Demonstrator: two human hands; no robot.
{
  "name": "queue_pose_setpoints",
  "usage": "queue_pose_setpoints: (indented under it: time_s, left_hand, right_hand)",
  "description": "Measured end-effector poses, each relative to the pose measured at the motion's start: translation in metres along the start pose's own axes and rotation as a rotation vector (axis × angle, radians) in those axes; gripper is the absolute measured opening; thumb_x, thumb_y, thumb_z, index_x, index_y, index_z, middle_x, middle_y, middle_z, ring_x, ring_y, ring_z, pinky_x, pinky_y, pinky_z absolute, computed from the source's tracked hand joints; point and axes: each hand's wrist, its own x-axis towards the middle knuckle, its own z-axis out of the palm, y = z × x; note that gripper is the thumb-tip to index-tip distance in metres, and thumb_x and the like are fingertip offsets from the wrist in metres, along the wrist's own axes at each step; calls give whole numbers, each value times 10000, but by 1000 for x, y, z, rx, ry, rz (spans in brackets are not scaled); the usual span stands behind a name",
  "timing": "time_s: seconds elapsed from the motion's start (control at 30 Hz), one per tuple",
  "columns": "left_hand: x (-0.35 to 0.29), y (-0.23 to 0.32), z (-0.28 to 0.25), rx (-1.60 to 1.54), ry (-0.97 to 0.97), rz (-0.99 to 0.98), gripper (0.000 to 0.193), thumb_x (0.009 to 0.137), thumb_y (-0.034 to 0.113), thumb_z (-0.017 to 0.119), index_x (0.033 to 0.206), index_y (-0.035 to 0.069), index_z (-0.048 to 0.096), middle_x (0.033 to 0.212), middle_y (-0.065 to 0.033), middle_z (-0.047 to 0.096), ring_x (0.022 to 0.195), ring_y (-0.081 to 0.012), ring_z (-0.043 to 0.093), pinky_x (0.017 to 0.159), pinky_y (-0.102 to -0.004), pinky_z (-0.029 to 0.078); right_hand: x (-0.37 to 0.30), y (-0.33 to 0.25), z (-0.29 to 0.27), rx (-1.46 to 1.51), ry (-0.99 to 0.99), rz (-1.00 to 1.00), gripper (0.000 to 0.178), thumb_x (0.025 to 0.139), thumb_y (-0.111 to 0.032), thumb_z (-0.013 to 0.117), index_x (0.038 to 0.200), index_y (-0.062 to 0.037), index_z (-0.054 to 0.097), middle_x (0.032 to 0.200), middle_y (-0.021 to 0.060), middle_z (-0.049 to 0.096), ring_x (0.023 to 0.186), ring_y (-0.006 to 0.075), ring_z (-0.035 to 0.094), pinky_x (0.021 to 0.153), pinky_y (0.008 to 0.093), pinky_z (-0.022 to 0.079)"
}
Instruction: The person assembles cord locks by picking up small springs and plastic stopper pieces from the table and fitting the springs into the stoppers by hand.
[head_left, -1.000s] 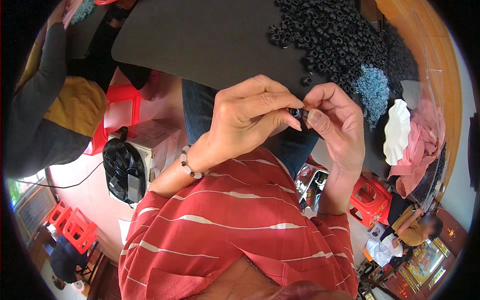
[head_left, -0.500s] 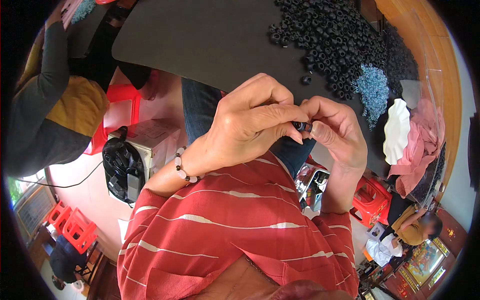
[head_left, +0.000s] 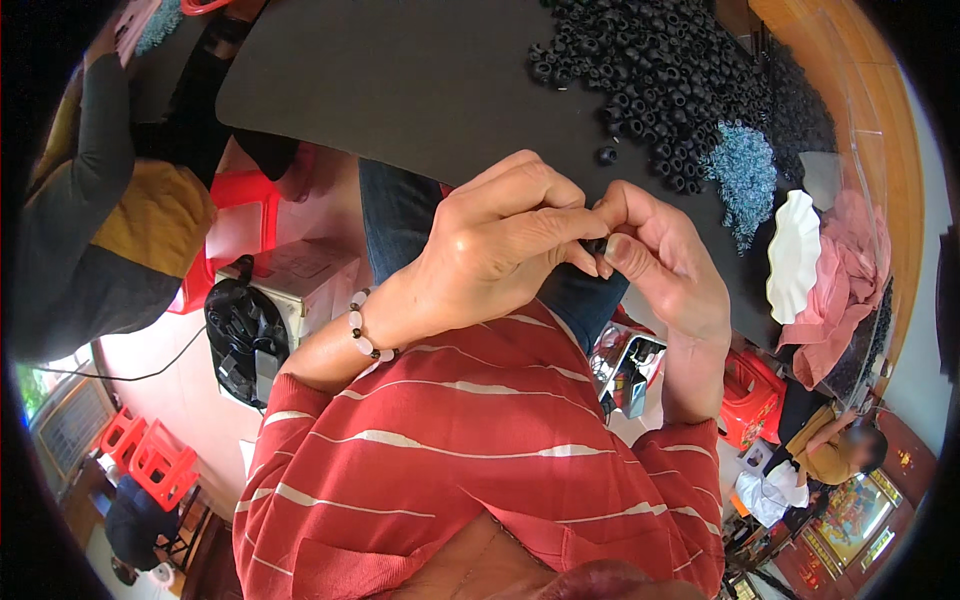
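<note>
Close in front of my chest, both hands meet at a small black plastic piece (head_left: 596,244). My left hand (head_left: 505,235) pinches it from the left with thumb and forefinger. From the right, the thumb and bent forefinger of my right hand (head_left: 668,262) press on it too. Fingers cover most of the piece, so its full shape is hidden. Beyond my hands, a heap of small hollow black plastic pieces (head_left: 680,85) lies on the dark table (head_left: 400,75). One loose black piece (head_left: 607,156) rests apart from the heap. Beside it is a pile of tiny bluish coils (head_left: 742,178).
A white wavy-edged dish (head_left: 793,260) and a pink cloth (head_left: 840,285) lie at the table's right. Another dark pile (head_left: 800,115) sits behind the coils. On the left are a person in a dark sleeve (head_left: 80,220), a red stool (head_left: 245,210) and a box with a black bag (head_left: 245,335).
My right thumb has moved left and now covers more of the black piece, which showed more plainly before. The left hand keeps its pinch almost unmoved.
</note>
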Motion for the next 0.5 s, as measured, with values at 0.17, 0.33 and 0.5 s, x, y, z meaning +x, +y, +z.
queue_pose_setpoints:
  time_s: [0.17, 0.33, 0.5]
  left_hand:
    - [-1, 3, 1, -24, 27, -65, 336, 604, -114, 747, 911, 21, 718, 791, -57, 595, 689, -165, 563, 563, -260, 461]
    - [2, 12, -3, -179, 6, -206, 320, 639, -96, 758, 932, 28, 726, 812, -53, 599, 705, -131, 576, 583, -239, 469]
    - [3, 13, -2, -211, 29, -239, 311, 647, -70, 775, 940, 26, 729, 822, -48, 593, 699, -108, 585, 579, -220, 473]
  right_hand:
    - [1, 1, -2, 75, -38, -30, 158, 959, -120, 526, 1017, 28, 533, 858, 26, 552, 780, 74, 506, 730, 223, 429]
    - [-1, 5, -8, 224, -117, -100, 234, 963, -182, 548, 1049, 35, 544, 865, 36, 572, 777, 81, 541, 727, 212, 440]
    - [-2, 8, -6, 216, -66, -105, 302, 955, -218, 567, 1093, 50, 548, 882, 54, 606, 803, 87, 580, 755, 218, 459]
